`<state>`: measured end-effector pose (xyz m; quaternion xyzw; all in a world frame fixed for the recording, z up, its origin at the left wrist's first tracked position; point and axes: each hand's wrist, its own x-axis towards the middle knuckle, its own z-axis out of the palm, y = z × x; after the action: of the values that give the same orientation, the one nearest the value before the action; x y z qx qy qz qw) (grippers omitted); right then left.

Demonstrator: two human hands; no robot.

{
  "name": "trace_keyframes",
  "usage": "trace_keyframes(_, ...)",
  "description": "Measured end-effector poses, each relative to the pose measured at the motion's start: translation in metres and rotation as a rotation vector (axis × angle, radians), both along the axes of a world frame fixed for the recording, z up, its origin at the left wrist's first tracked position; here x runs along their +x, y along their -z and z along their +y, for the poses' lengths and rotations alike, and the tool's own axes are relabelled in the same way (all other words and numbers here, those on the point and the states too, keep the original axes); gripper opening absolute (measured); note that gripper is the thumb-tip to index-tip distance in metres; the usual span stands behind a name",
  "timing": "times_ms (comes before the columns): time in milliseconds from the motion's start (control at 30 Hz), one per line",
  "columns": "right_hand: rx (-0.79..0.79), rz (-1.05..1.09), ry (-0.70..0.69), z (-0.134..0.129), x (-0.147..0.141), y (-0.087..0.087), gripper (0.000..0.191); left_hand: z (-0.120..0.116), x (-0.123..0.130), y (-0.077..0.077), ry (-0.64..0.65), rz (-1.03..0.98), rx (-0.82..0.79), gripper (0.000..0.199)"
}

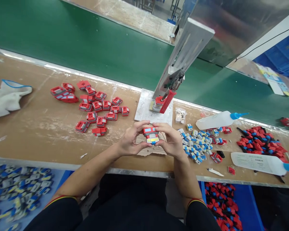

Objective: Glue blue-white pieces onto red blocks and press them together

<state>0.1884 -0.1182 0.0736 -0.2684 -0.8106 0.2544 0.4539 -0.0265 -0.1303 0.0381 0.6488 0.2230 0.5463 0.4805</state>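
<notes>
Toy block (151,135), apparently light and stiff, suits holding by its sides; left hand (130,140) and right hand (171,140) grip it above the worktop (50,136), toward its front edge.

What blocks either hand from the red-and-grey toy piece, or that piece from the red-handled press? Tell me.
Nothing visible. The left hand and right hand hold the red-and-grey toy piece directly. Between it and the red-handled press, only the white base plate shows, lying flat.
</notes>
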Motion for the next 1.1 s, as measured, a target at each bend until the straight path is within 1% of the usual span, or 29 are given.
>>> trace_keyframes(100, 0.087, 0.072, 0.021, 0.003, -0.002, 0.004, 0.052, 0.005, 0.004, 0.000, 0.055, -0.069, -0.059, 0.072)
trace_keyframes(167, 0.156, 0.027, 0.088, 0.006, -0.005, 0.005, 0.053, 0.009, 0.007, 0.001, 0.071, -0.115, -0.117, 0.066)
trace_keyframes(200, 0.188, -0.012, 0.119, 0.008, -0.006, 0.006, 0.051, 0.012, 0.009, 0.002, 0.068, -0.133, -0.137, 0.065)
trace_keyframes(300, 0.290, -0.121, 0.157, 0.016, -0.011, 0.008, 0.040, 0.024, 0.010, 0.006, 0.048, -0.140, -0.151, 0.064)
trace_keyframes(367, 0.363, -0.144, 0.190, 0.020, -0.010, 0.010, 0.039, 0.036, 0.007, 0.008, 0.015, -0.114, -0.144, 0.061)
trace_keyframes(433, 0.381, -0.094, 0.297, 0.023, -0.003, 0.011, 0.041, 0.055, 0.002, 0.008, -0.048, -0.103, -0.123, 0.058)
trace_keyframes(500, 0.291, -0.028, 0.413, 0.026, 0.006, 0.011, 0.037, 0.079, -0.002, 0.007, -0.118, -0.092, -0.077, 0.060)
trace_keyframes(533, 0.209, -0.017, 0.435, 0.029, 0.011, 0.011, 0.034, 0.091, -0.003, 0.006, -0.143, -0.070, -0.044, 0.062)
trace_keyframes(567, 0.116, -0.021, 0.417, 0.032, 0.014, 0.012, 0.032, 0.102, -0.003, 0.006, -0.149, -0.030, -0.011, 0.065)
trace_keyframes(600, 0.025, -0.036, 0.364, 0.037, 0.015, 0.013, 0.033, 0.113, -0.002, 0.006, -0.140, 0.018, 0.019, 0.068)
trace_keyframes(667, -0.124, -0.066, 0.214, 0.050, 0.014, 0.016, 0.039, 0.128, 0.003, 0.006, -0.100, 0.101, 0.057, 0.071)
trace_keyframes(733, -0.213, -0.064, 0.093, 0.061, 0.010, 0.016, 0.047, 0.136, 0.007, 0.006, -0.072, 0.140, 0.076, 0.072)
trace_keyframes(767, -0.238, -0.057, 0.057, 0.064, 0.010, 0.015, 0.049, 0.137, 0.009, 0.006, -0.068, 0.147, 0.083, 0.072)
trace_keyframes(833, -0.261, -0.059, 0.017, 0.063, 0.012, 0.005, 0.051, 0.138, 0.010, 0.007, -0.067, 0.161, 0.096, 0.070)
trace_keyframes(900, -0.249, -0.069, -0.022, 0.055, 0.019, -0.014, 0.048, 0.138, 0.008, 0.007, -0.067, 0.184, 0.106, 0.068)
trace_keyframes(967, -0.195, -0.051, -0.067, 0.048, 0.025, -0.042, 0.049, 0.138, 0.006, 0.007, -0.067, 0.211, 0.115, 0.066)
trace_keyframes(1000, -0.150, -0.024, -0.070, 0.049, 0.025, -0.058, 0.053, 0.138, 0.005, 0.007, -0.070, 0.231, 0.124, 0.065)
trace_keyframes(1033, -0.093, 0.009, -0.047, 0.054, 0.023, -0.075, 0.060, 0.138, 0.004, 0.008, -0.072, 0.251, 0.134, 0.064)
trace_keyframes(1100, 0.053, 0.058, 0.097, 0.078, 0.015, -0.107, 0.071, 0.138, 0.002, 0.009, -0.081, 0.296, 0.161, 0.061)
